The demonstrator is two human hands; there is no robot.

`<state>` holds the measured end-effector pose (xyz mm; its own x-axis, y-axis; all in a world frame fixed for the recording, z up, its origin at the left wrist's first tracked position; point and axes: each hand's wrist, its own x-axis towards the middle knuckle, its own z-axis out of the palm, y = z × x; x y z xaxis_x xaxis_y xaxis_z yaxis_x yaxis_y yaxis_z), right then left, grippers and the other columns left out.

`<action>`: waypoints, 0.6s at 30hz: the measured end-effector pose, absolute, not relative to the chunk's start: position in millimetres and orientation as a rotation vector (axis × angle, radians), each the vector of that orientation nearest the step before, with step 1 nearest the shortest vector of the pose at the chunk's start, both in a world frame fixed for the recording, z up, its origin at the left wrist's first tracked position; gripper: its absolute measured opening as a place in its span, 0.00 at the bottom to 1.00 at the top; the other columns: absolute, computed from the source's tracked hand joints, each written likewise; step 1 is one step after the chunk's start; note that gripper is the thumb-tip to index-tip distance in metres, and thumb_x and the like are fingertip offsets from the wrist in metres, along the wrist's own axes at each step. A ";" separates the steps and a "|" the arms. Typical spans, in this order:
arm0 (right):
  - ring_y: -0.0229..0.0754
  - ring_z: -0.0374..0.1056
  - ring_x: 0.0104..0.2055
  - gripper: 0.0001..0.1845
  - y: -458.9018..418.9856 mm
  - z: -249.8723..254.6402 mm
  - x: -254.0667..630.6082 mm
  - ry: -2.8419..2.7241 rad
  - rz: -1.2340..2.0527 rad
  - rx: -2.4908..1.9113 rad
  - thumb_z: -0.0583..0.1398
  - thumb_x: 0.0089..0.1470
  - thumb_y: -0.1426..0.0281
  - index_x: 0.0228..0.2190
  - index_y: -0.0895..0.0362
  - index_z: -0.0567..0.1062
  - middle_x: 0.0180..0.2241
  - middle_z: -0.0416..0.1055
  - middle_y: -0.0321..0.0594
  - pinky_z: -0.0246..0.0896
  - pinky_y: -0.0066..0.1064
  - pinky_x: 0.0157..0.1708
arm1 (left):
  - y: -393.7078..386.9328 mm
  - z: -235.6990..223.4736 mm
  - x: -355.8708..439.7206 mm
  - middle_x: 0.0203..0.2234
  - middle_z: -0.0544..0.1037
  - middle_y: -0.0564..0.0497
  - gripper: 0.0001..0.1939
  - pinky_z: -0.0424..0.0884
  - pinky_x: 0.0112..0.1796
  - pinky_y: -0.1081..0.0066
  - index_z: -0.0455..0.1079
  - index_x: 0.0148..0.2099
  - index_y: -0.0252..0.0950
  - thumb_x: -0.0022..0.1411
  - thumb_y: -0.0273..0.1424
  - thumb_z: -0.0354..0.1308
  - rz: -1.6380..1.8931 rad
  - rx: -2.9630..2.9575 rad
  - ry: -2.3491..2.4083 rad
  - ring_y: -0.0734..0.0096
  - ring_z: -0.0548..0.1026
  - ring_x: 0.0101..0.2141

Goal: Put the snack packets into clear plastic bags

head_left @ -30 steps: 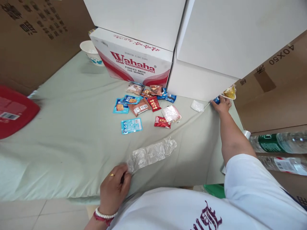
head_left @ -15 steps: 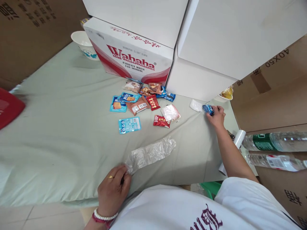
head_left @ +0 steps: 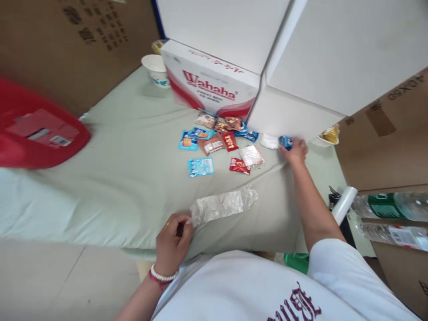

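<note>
My left hand (head_left: 174, 240) is at the table's front edge, with thumb and fingers pinched on the near end of a clear crumpled plastic bag (head_left: 224, 206), which lies flat on the cloth. Out to the right, my right hand (head_left: 296, 153) holds a small blue snack packet (head_left: 285, 142) close to the cloth, its fingers slightly blurred. Just left of that packet rests a small white packet (head_left: 269, 141). Between the hands lie a light-blue packet (head_left: 200, 167), a red packet (head_left: 240, 165), a pale pink-and-white packet (head_left: 252, 155) and a brown packet (head_left: 211, 143), among several other snacks.
A Wahaha water carton (head_left: 210, 87) and large white boxes (head_left: 307, 53) stand behind the snacks. At the left is a red container (head_left: 40, 125); a white bowl (head_left: 155, 67) sits farther back. A white roll (head_left: 344, 205) and plastic bottles (head_left: 384, 205) are at the right.
The view has swung left, bringing more of the red container into sight. My right hand still holds the blue packet beside the white one. My left hand stays on the plastic bag.
</note>
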<state>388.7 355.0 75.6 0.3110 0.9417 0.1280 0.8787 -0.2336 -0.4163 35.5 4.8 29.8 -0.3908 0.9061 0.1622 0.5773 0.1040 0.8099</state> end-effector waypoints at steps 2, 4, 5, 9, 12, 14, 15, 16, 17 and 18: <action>0.66 0.45 0.68 0.42 323.8 87.3 379.9 -1.635 0.163 -2.065 0.71 0.46 0.58 0.59 0.59 0.68 0.68 0.50 0.64 0.48 0.61 0.60 | 3.8 35.9 36.8 0.34 0.79 0.50 0.06 0.72 0.37 0.72 0.71 0.40 0.38 0.66 0.31 0.54 1.283 1.284 1.967 0.71 0.76 0.33; 0.60 0.58 0.62 0.32 276.1 97.2 359.7 -1.666 0.233 -1.796 0.66 0.54 0.57 0.57 0.56 0.71 0.62 0.61 0.59 0.57 0.55 0.57 | 4.2 42.7 39.1 0.37 0.79 0.49 0.05 0.72 0.37 0.73 0.71 0.40 0.38 0.67 0.31 0.54 1.369 1.210 1.850 0.71 0.77 0.35; 0.57 0.65 0.55 0.25 247.0 101.6 345.4 -1.677 0.382 -1.683 0.63 0.57 0.56 0.53 0.54 0.74 0.56 0.69 0.55 0.61 0.53 0.54 | 5.0 46.4 40.7 0.37 0.78 0.48 0.05 0.72 0.37 0.72 0.71 0.40 0.38 0.67 0.31 0.54 1.403 1.195 1.786 0.71 0.77 0.35; 0.47 0.72 0.34 0.18 133.3 111.6 270.2 -1.681 1.409 -1.321 0.64 0.57 0.50 0.38 0.51 0.81 0.33 0.76 0.42 0.70 0.39 0.33 | 9.4 62.6 49.8 0.37 0.78 0.47 0.05 0.74 0.39 0.71 0.71 0.40 0.39 0.68 0.28 0.53 1.462 1.276 1.596 0.70 0.77 0.36; 0.45 0.73 0.37 0.20 95.6 108.5 219.5 -1.538 1.786 -1.136 0.65 0.55 0.49 0.41 0.50 0.80 0.37 0.78 0.40 0.70 0.35 0.33 | 12.5 70.7 55.2 0.40 0.80 0.46 0.06 0.75 0.43 0.67 0.73 0.41 0.41 0.66 0.27 0.54 1.421 1.476 1.539 0.67 0.78 0.41; 0.42 0.70 0.33 0.19 93.7 103.3 201.8 -1.462 1.818 -1.126 0.68 0.53 0.50 0.36 0.52 0.80 0.32 0.76 0.37 0.69 0.33 0.34 | 13.9 71.9 57.0 0.42 0.81 0.45 0.07 0.75 0.44 0.66 0.74 0.41 0.42 0.64 0.27 0.55 1.398 1.533 1.522 0.65 0.79 0.43; 0.41 0.69 0.31 0.18 95.9 100.4 198.2 -1.431 1.810 -1.134 0.68 0.53 0.51 0.34 0.52 0.79 0.30 0.75 0.36 0.68 0.33 0.34 | 14.2 71.4 57.4 0.43 0.81 0.45 0.07 0.75 0.44 0.65 0.74 0.40 0.42 0.63 0.27 0.56 1.407 1.516 1.516 0.65 0.79 0.43; 0.40 0.68 0.30 0.17 98.6 97.7 197.4 -1.412 1.803 -1.137 0.68 0.53 0.52 0.32 0.53 0.79 0.28 0.75 0.35 0.67 0.33 0.34 | 14.3 70.7 57.7 0.42 0.81 0.45 0.06 0.75 0.45 0.64 0.74 0.40 0.42 0.63 0.27 0.56 1.426 1.471 1.512 0.64 0.78 0.44; 0.40 0.68 0.31 0.16 101.0 95.3 198.5 -1.411 1.792 -1.131 0.68 0.53 0.52 0.32 0.52 0.79 0.29 0.75 0.35 0.67 0.33 0.35 | 14.3 70.0 57.7 0.42 0.81 0.45 0.06 0.74 0.45 0.64 0.73 0.39 0.41 0.64 0.27 0.56 1.448 1.408 1.499 0.63 0.78 0.44; 0.41 0.69 0.32 0.15 102.8 93.3 200.9 -1.431 1.762 -1.120 0.68 0.54 0.53 0.33 0.52 0.80 0.30 0.75 0.36 0.67 0.34 0.36 | 14.2 69.5 57.8 0.42 0.81 0.44 0.05 0.74 0.46 0.64 0.73 0.38 0.41 0.65 0.28 0.56 1.469 1.331 1.474 0.63 0.78 0.45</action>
<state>200.9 102.8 93.3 -0.4628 0.8543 -0.2364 0.0559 -0.2380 -0.9697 57.8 14.2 69.5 -0.2652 0.9432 0.1999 0.2032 -0.1480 0.9679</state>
